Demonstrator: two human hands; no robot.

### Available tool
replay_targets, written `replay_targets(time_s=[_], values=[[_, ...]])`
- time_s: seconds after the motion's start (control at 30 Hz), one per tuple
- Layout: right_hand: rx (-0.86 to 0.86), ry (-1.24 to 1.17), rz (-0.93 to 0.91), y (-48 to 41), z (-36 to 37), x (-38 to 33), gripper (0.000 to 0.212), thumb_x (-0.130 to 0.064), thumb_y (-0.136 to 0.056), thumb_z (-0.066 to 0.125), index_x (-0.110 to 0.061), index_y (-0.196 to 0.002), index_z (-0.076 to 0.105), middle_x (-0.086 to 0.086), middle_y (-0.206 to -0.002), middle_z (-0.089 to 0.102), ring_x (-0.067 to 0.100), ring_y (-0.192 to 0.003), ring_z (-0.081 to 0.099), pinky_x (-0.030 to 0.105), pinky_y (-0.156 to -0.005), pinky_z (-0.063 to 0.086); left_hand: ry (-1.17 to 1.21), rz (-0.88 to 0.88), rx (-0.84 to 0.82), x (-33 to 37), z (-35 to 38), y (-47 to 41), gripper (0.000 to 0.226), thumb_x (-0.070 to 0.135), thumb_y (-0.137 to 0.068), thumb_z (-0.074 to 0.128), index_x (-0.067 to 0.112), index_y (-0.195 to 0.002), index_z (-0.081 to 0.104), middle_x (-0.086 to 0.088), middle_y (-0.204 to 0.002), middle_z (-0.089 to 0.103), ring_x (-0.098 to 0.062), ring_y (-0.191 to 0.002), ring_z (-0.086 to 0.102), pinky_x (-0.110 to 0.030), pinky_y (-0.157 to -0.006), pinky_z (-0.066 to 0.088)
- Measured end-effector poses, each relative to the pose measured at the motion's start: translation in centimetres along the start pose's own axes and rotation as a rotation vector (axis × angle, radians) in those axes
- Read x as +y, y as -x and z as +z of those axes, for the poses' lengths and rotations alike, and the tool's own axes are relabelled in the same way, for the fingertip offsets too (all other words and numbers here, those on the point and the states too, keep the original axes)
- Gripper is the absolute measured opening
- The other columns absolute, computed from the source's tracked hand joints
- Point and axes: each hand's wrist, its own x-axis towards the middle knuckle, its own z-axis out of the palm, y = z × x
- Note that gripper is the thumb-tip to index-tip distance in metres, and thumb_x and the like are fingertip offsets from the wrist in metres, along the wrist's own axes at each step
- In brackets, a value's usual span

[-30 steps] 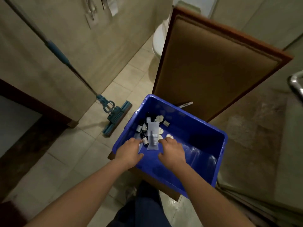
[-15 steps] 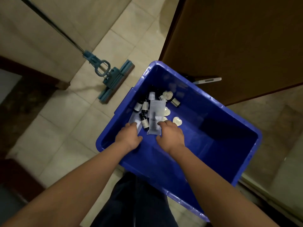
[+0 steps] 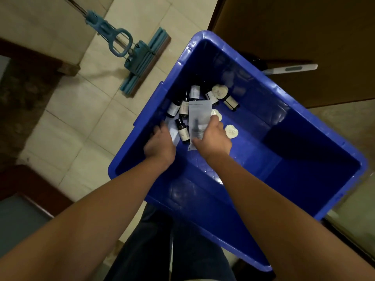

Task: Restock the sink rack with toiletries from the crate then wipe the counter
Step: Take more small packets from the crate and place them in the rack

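Crate: blue plastic, open-topped, seen from above; both forearms reach into it over its near rim.
Right hand: inside the crate near its left wall, fingers and thumb curled round the lower end of a pouch.
Pouch: frosted and translucent with a dark shape inside, held upright above the heap at the crate's left end.
Left hand: low in the crate's left corner, just beside the right hand; its fingers are blurred, so I cannot tell whether it grips anything.
White packet: flat on the crate's bottom, partly under the left hand.
Bottles: small, dark, pale-labelled, lying jumbled in the crate's left end, some behind the pouch.
Heart-shaped soaps: cream-coloured, one on the crate's bottom just right of the right hand, another among the bottles nearer the far wall.
Mop: teal head flat on the tiled floor, left of the crate.
White stick: just beyond the crate's far rim, against a brown panel.
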Motion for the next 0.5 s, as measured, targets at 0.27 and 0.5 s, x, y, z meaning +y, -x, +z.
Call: replay_targets(time_s=[0.27,0.5], values=[[0.04,0.007,0.015,-1.6,0.6,0.1,0.053,-0.032,-0.084,0.073,-0.007,-0.121,0.045,0.011,-0.122,0.052,0.03,-0.1,0.058,0.034,-0.059,0.04,0.014,0.014,0.048,0.2,1.0,-1.4,0.074,0.009,-0.09,0.064,0.012,-0.148,0.019,-0.017,-0.137,0.045,-0.037,-0.112,0.057,-0.042,-0.073,0.047],[0.031,0.094,-0.008,-2.3,1.1,0.2,0.034,-0.038,-0.083,0.072,-0.009,-0.101,0.064,0.009,-0.113,0.055,0.03,-0.091,0.058,0.031,-0.06,0.036,0.085,-0.004,-0.004,0.2,0.7,-2.2,0.054,0.021,-0.088,0.068,0.009,-0.129,0.035,-0.017,-0.124,0.057,-0.039,-0.104,0.061,-0.038,-0.065,0.045]])
